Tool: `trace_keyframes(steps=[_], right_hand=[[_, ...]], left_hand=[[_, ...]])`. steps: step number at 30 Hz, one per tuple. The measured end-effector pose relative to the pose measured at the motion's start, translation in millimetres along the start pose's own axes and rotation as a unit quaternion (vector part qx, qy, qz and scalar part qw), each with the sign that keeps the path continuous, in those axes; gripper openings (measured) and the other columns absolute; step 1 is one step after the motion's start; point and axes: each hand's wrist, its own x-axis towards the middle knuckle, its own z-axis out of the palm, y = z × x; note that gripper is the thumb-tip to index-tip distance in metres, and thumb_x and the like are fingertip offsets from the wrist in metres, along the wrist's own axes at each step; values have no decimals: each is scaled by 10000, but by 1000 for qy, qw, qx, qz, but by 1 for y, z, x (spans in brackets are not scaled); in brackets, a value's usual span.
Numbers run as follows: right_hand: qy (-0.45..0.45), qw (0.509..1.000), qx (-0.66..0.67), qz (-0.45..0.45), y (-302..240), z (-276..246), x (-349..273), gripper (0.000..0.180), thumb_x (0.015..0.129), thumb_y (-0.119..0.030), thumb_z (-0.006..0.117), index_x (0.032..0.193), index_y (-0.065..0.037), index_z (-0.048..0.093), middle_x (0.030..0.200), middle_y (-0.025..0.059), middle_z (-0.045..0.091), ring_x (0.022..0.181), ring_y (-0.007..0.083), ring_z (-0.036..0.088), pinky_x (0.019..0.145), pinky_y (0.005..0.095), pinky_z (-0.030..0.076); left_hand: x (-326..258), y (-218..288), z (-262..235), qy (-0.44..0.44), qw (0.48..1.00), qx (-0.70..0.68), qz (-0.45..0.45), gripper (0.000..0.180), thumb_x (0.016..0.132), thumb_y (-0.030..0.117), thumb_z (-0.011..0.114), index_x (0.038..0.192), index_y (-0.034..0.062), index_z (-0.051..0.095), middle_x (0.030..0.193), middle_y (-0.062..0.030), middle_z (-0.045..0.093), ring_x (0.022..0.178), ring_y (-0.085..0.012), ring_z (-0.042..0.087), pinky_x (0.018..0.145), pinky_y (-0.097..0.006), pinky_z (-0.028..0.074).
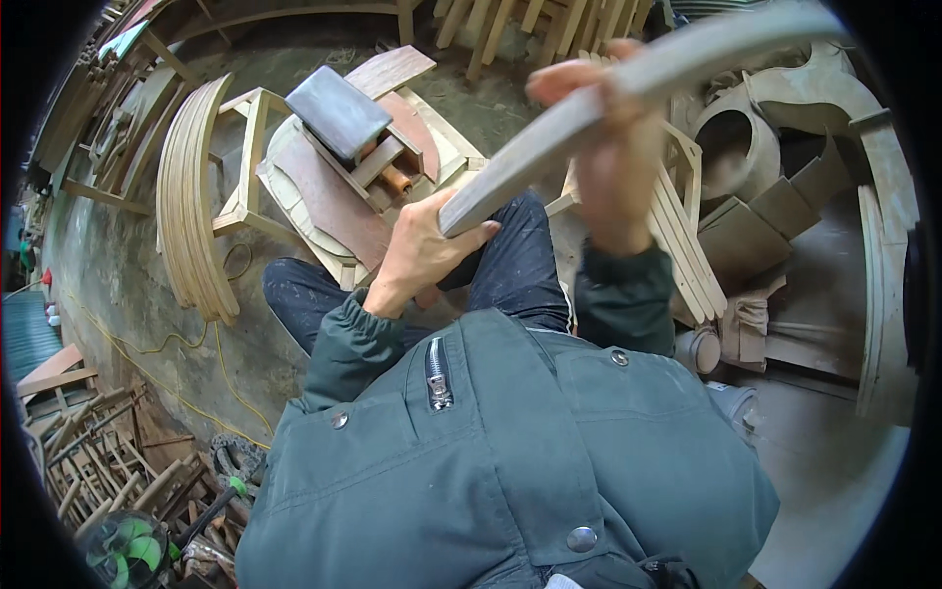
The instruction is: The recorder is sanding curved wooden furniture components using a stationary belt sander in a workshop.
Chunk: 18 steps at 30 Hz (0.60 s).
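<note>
A long, curved, pale wooden piece slants up from in front of me toward the upper right. My left hand is closed around its near end, with the thumb along the underside. Farther along, my right hand wraps around the same piece and is blurred by motion; whether anything lies between its palm and the wood is hidden. Beyond my left hand, a grey, smooth-topped block sits on a wooden frame, over reddish boards on a low stand.
Stacked curved wooden strips lean against a wooden frame on the left. Cardboard and large curved wooden parts stand at right. A yellow cord crosses the concrete floor. A green-bladed fan and piled wood scraps are lower left.
</note>
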Motion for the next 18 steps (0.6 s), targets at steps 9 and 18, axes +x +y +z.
trace_keyframes(steps=[9,18], right_hand=[[-84,915,227,322,35,27,-129,713,1041,-336,663,1572,7,331,1321,115,624,1168,169,616,1026,329,484],[-126,980,-1,156,17,28,-137,933,863,-92,826,1614,-4,280,1134,108,723,945,156,705,824,302,573]], left_hand=[[21,25,8,68,948,-311,-2,436,956,310,808,1181,-34,663,963,-50,717,898,-82,637,768,-267,542],[41,66,2,53,857,-496,129,620,1039,468,644,1397,-9,476,877,-57,631,667,-155,642,608,-292,539]])
